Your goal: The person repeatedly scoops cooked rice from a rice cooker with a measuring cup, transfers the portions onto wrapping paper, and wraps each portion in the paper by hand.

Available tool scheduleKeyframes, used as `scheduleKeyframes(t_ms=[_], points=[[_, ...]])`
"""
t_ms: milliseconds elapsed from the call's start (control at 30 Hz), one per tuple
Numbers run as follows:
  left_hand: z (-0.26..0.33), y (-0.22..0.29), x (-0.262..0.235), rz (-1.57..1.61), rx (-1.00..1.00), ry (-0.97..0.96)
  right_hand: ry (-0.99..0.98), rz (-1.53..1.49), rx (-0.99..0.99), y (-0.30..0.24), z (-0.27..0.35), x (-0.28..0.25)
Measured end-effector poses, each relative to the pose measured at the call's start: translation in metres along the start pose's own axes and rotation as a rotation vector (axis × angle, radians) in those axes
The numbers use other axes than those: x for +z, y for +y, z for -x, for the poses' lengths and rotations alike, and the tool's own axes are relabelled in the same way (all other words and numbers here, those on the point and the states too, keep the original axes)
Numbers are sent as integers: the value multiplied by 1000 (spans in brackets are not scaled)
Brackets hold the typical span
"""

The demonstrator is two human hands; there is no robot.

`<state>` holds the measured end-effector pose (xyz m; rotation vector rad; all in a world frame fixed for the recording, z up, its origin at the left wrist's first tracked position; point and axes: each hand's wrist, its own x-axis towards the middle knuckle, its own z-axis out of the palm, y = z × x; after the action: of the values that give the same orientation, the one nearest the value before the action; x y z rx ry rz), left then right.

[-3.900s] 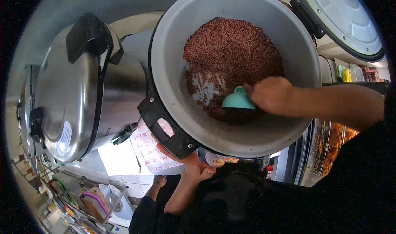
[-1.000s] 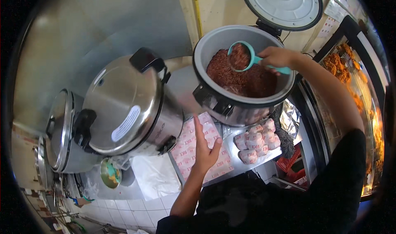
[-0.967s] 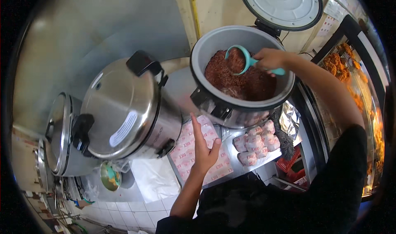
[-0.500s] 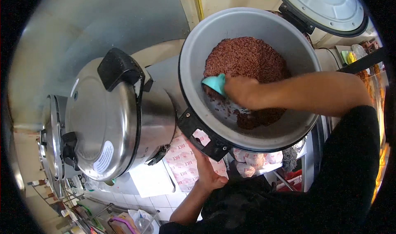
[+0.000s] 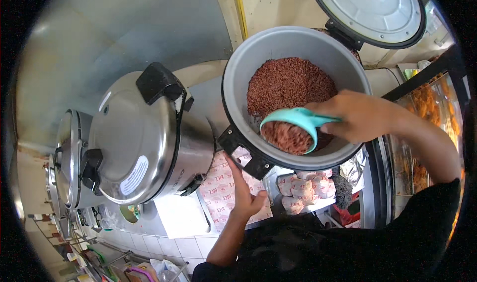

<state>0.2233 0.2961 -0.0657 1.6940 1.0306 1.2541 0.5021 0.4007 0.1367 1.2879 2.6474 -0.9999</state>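
Note:
My right hand [image 5: 362, 115] grips the handle of a turquoise scoop [image 5: 294, 114], filled with reddish-brown cooked rice and raised over the near side of an open rice cooker [image 5: 233, 83]. Inside the grey pot a mound of the same rice [image 5: 293, 83] lies toward the far side. My left hand [image 5: 242, 195], fingers stretched and thumb apart, is over printed pink-and-white wrapping paper [image 5: 217, 187], just below the cooker's black front latch [image 5: 245, 152]. The fingertips are partly hidden by the latch, and I cannot tell whether they touch the paper.
The cooker's raised lid [image 5: 370, 11] stands at the far right. A closed steel cooker [image 5: 141, 138] is on the left, with another [image 5: 69, 158] beyond it. Paper-wrapped bundles [image 5: 305, 190] lie near the cooker. A glass case of fried food [image 5: 427, 108] is at right.
My right hand has lifted the scoop out of the rice, toward me and to the right, and it is now full. My left hand stays below the latch. The view has shifted slightly.

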Motion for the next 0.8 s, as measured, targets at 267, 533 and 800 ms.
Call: scheduleKeyframes(t_ms=[267,533,800], points=[[180,-74,-51,-777,-295,-451,-69,-710,231,-85,35,48],[223,-115,-72,-687,-168,-331,38,-534,221,-26,-48,327],[273,-101,-104,-810,-216,-409,225,164,313,-84,-99,398]])
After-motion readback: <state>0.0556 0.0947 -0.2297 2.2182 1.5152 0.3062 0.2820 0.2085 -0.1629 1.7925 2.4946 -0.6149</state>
